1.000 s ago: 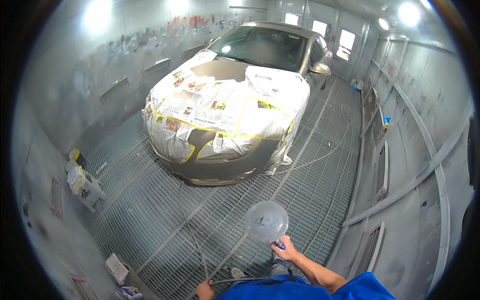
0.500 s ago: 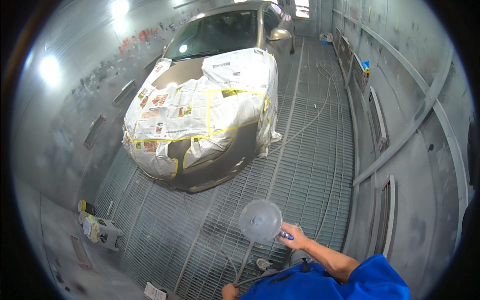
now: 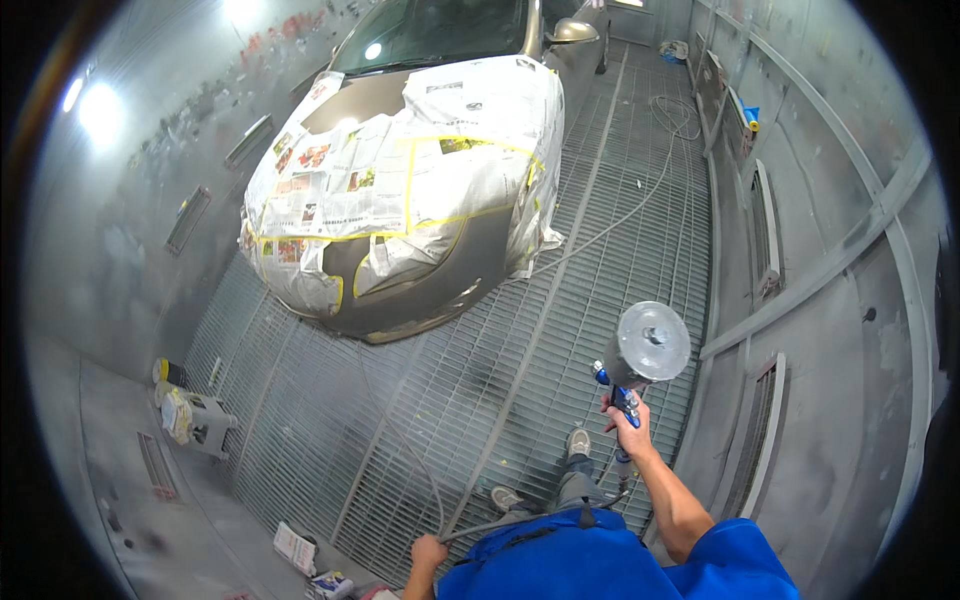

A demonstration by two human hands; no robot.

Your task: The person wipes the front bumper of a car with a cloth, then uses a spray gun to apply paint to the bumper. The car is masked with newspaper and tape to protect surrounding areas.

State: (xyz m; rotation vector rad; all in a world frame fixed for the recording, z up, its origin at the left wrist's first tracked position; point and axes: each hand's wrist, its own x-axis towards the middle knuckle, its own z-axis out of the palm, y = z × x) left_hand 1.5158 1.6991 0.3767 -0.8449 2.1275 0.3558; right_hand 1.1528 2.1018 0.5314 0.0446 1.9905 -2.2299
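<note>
My right hand [image 3: 632,428] is closed around the grip of a blue and silver spray gun [image 3: 623,404], held out at right over the floor grating. A round, greyish cup with a lid [image 3: 650,345] sits on top of the gun. My left hand [image 3: 429,551] is low near my waist, its fingers wrapped round an air hose [image 3: 485,528] that runs across my front toward the gun's lower end. Ahead stands a car whose front is covered with newspaper sheets [image 3: 385,180] edged in yellow tape. Its grey-brown bumper [image 3: 430,285] is left bare in the lower part.
Metal floor grating [image 3: 420,410] spans the booth. A thin hose [image 3: 625,215] trails along the car's right side. Against the left wall stand a whitish stand [image 3: 205,425] and a yellow-lidded can [image 3: 167,372]. Small boxes [image 3: 295,545] lie at lower left. Panelled walls [image 3: 820,360] close in the right.
My right hand has swung the spray gun right and away from my body, turning it so the blue body shows. My left hand has shifted slightly left and up, still on the hose.
</note>
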